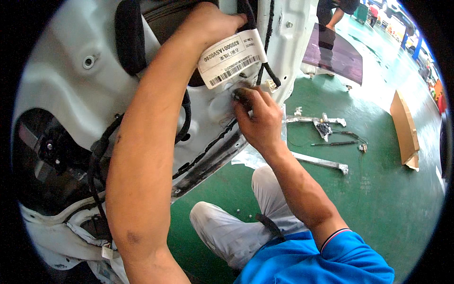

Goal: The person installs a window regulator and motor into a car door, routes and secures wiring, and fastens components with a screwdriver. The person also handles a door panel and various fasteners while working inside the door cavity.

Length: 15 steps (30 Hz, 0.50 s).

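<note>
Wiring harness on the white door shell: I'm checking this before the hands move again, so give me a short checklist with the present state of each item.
1. Left hand on the wiring harness near the white label: ok.
2. Right hand pinching at the clip spot on the door shell: ok.
3. Clip seated: cannot tell, fingers cover it.
4. Harness run along the lower edge in view: ok.
5. Metal regulator parts on the green floor, apart from the hands: ok.
</note>
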Available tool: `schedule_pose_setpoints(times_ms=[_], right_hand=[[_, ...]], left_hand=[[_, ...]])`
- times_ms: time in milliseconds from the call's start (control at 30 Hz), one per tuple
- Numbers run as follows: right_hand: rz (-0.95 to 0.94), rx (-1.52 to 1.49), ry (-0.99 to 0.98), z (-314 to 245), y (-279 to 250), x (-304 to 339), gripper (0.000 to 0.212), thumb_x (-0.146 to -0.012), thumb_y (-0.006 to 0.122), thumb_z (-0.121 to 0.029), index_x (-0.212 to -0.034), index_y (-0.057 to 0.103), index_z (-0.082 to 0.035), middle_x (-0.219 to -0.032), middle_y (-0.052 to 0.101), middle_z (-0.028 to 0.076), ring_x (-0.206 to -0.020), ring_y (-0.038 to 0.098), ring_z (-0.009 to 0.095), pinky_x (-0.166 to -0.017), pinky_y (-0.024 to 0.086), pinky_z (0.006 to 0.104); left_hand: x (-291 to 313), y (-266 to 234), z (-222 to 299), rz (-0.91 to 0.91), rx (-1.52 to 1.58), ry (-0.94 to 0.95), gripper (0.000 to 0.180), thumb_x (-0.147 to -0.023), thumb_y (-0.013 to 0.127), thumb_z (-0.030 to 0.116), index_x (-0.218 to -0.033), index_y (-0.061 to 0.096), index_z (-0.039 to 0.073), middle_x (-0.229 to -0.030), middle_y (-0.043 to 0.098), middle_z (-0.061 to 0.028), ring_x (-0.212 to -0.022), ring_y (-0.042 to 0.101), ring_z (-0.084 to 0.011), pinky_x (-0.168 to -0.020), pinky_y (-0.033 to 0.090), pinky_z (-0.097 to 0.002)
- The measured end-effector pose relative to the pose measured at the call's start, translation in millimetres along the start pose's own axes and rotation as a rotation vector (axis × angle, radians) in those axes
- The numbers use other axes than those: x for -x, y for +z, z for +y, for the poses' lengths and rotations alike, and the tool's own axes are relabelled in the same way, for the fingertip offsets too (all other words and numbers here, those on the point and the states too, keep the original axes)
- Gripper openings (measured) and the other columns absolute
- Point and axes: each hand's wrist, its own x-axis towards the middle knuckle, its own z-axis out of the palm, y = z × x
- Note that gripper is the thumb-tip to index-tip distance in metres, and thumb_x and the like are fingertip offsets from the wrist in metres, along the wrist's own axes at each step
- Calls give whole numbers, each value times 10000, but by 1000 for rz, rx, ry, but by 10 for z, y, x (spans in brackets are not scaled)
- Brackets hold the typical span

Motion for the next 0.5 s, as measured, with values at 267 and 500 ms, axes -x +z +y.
schedule_pose_setpoints(times_ms=[267, 500], right_hand=[[-150, -116, 123, 381, -359, 169, 154, -854, 749, -144, -862, 693, 0, -733, 647, 109, -601, 628, 221, -575, 495, 327], [-628, 520, 770, 2523, -1821, 1976, 369, -839, 702, -322, -1053, 664, -24, -972, 700, 201, -921, 681, 373, -796, 533, 475]], left_hand=[[82, -49, -97, -28, -145, -7, 579, -822, 715, 535, -1057, 725, 6, -952, 735, -162, -885, 712, -284, -790, 545, -415], [266, -2, -65, 28, 63, -53, 582, -818, 722, 513, -1096, 712, 1, -994, 730, -173, -900, 712, -297, -813, 548, -413]])
